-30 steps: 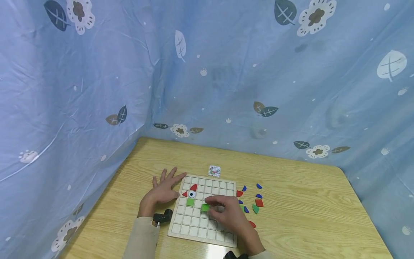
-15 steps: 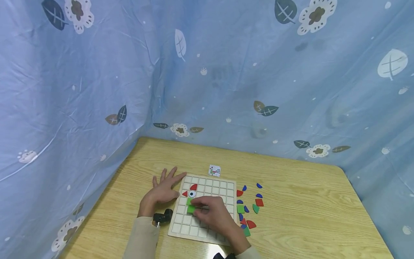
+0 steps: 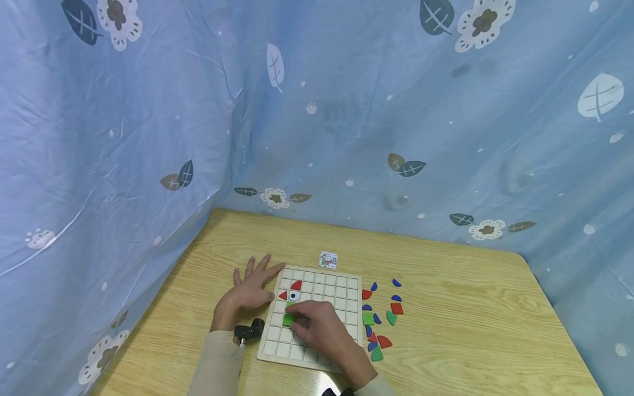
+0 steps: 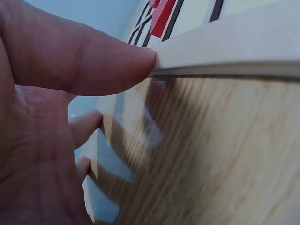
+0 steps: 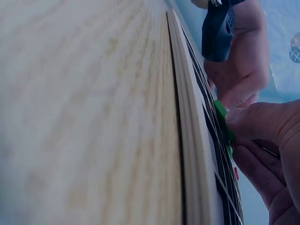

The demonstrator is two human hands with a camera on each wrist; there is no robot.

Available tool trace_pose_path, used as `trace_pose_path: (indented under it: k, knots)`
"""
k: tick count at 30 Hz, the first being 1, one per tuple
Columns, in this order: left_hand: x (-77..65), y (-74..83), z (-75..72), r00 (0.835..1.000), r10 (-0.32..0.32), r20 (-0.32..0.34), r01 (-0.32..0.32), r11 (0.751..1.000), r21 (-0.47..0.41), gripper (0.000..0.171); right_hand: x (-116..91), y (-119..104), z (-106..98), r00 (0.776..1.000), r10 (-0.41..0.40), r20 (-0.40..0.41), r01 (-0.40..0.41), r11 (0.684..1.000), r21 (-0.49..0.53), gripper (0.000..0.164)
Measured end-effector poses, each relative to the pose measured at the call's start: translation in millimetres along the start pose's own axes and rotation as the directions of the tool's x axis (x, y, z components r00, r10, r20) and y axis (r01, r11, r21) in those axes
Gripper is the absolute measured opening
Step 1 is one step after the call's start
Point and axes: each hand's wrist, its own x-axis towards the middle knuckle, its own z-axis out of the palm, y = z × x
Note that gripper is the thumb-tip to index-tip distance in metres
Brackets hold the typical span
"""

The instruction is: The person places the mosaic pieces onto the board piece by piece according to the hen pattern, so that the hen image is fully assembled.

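A light wooden grid board [image 3: 317,278] lies on the table. My left hand [image 3: 251,290] is spread flat at its left edge, and in the left wrist view the thumb [image 4: 93,58] touches the board's side. With thumb and fingertips my right hand [image 3: 322,329] pinches a green square tile [image 3: 288,319] low over the left part of the grid, also seen as a green tile [image 5: 222,119] in the right wrist view. Directly above it another green tile is partly covered by the fingers. A round eye tile [image 3: 294,296], a red triangle [image 3: 283,295] and a red quarter-circle [image 3: 296,285] sit on the board.
Right of the board lie loose pieces: a red square [image 3: 397,308], a green square [image 3: 369,318], a red quarter-circle [image 3: 384,341], a dark green piece [image 3: 391,318] and several blue half-circles. A small printed card [image 3: 328,260] lies behind the board. Blue curtains hang around the table.
My right hand has carried the green square tile leftward across the board to just below the other green tile. Loose pieces at the right came into view. My left hand has stayed put.
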Motion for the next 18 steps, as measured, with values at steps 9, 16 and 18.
trace_pose_path:
  k: [9,16,18]
  knots:
    - [-0.6,0.9,-0.3,1.0,0.003,-0.006,-0.003,1.0,-0.001,0.088,0.3,-0.4,2.5,1.0,0.005,-0.007,-0.006,1.0,-0.009,0.025]
    - [-0.2,-0.4,0.4,1.0,0.006,-0.001,-0.006,1.0,0.003,0.088,2.2,0.1,4.1,1.0,0.023,0.007,-0.023,0.999,-0.03,0.027]
    - [-0.5,-0.2,0.0,1.0,0.007,-0.001,-0.007,1.0,-0.005,0.088,2.5,0.3,4.3,1.0,0.025,0.01,-0.025,0.999,-0.03,0.027]
